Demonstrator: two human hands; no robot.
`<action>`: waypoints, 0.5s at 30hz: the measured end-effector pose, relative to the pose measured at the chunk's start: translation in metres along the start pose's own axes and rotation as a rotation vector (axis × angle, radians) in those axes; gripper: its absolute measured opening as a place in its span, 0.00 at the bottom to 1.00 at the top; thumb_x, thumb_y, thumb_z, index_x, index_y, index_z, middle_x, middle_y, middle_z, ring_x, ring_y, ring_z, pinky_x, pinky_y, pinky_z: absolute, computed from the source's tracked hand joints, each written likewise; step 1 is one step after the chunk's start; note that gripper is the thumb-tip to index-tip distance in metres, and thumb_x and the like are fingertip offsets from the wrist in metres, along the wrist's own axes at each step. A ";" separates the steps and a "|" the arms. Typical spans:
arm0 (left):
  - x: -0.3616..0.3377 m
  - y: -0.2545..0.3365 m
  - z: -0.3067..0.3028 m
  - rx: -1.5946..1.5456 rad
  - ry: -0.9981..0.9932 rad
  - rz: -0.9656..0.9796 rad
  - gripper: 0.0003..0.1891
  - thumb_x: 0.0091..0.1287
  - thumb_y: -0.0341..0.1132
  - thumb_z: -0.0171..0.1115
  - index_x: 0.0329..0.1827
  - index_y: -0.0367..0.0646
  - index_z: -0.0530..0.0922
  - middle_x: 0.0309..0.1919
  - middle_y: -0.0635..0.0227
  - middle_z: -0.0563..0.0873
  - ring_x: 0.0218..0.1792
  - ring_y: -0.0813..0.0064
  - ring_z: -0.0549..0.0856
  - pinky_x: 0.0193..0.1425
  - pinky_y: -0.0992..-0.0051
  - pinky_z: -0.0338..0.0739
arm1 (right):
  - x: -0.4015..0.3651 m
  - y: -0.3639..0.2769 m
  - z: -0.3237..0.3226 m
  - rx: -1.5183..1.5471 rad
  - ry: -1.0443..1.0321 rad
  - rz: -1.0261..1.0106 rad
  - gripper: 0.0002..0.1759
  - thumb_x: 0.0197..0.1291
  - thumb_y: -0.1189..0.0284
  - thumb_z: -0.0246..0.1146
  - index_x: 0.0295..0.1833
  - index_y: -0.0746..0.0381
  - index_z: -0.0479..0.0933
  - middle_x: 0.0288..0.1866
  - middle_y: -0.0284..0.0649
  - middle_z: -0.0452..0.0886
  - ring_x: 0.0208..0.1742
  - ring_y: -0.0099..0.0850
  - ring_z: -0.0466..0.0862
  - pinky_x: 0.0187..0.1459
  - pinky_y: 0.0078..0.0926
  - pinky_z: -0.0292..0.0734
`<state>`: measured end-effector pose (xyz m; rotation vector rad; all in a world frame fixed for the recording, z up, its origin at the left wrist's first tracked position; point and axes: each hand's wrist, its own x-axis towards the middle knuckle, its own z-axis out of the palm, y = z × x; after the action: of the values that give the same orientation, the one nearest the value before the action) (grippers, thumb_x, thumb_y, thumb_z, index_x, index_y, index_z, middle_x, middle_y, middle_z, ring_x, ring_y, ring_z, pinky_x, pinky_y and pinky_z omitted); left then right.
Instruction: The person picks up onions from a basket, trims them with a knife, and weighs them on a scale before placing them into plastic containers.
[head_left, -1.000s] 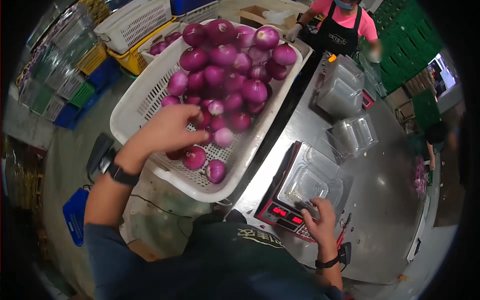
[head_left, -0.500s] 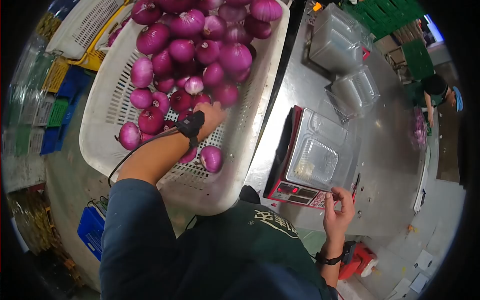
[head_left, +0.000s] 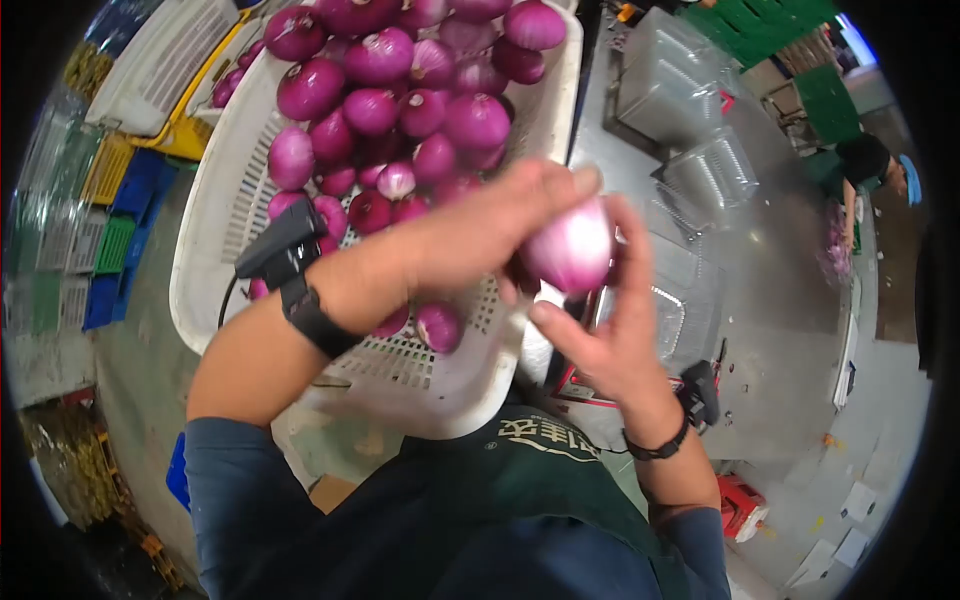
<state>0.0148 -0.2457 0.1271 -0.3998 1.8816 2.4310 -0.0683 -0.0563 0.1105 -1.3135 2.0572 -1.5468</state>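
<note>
A red onion point(head_left: 572, 250) is up between my two hands, over the gap between the crate and the metal table. My left hand point(head_left: 490, 225), blurred by motion, reaches across the crate with its fingers curled over the onion's top and left side. On the onion's other side, my right hand point(head_left: 625, 320) has its fingers along the right and its thumb below. Beneath them, a clear plastic box point(head_left: 690, 300) sits on a red-edged scale point(head_left: 590, 390), largely hidden by my hands. The white crate point(head_left: 205, 240) beside me holds several red onions point(head_left: 375, 112).
Clear plastic boxes point(head_left: 665, 95) are stacked at the back of the metal table point(head_left: 770, 330), near another clear box point(head_left: 710, 180). Yellow and blue crates point(head_left: 135, 210) stand at far left. Another person point(head_left: 865, 165) works at far right. A red object point(head_left: 740, 505) lies low right.
My left hand has come up out of the crate and moved right with a red onion. My right hand has risen from the scale's front edge to meet it.
</note>
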 end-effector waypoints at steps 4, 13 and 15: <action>-0.011 -0.001 -0.015 0.198 -0.146 -0.148 0.39 0.83 0.61 0.46 0.87 0.45 0.54 0.39 0.64 0.86 0.29 0.75 0.86 0.34 0.78 0.79 | -0.016 0.015 -0.004 0.328 0.043 0.184 0.49 0.57 0.69 0.80 0.79 0.63 0.59 0.67 0.45 0.74 0.64 0.35 0.81 0.64 0.34 0.79; 0.009 -0.165 -0.072 1.170 -0.409 -0.522 0.52 0.52 0.71 0.73 0.73 0.42 0.77 0.59 0.42 0.87 0.61 0.45 0.86 0.70 0.58 0.78 | -0.072 0.035 -0.075 1.367 0.223 0.585 0.45 0.74 0.32 0.44 0.66 0.64 0.75 0.51 0.55 0.87 0.32 0.40 0.84 0.33 0.36 0.82; 0.009 -0.223 -0.081 1.347 -0.553 -0.530 0.45 0.52 0.72 0.70 0.70 0.54 0.82 0.59 0.47 0.88 0.60 0.47 0.87 0.66 0.58 0.81 | -0.082 0.035 -0.082 1.358 0.293 0.616 0.49 0.73 0.28 0.38 0.65 0.64 0.76 0.47 0.55 0.88 0.29 0.38 0.82 0.32 0.33 0.78</action>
<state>0.0623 -0.2663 -0.1048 -0.0725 2.1794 0.5442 -0.0933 0.0601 0.0883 0.0452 0.8199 -2.1135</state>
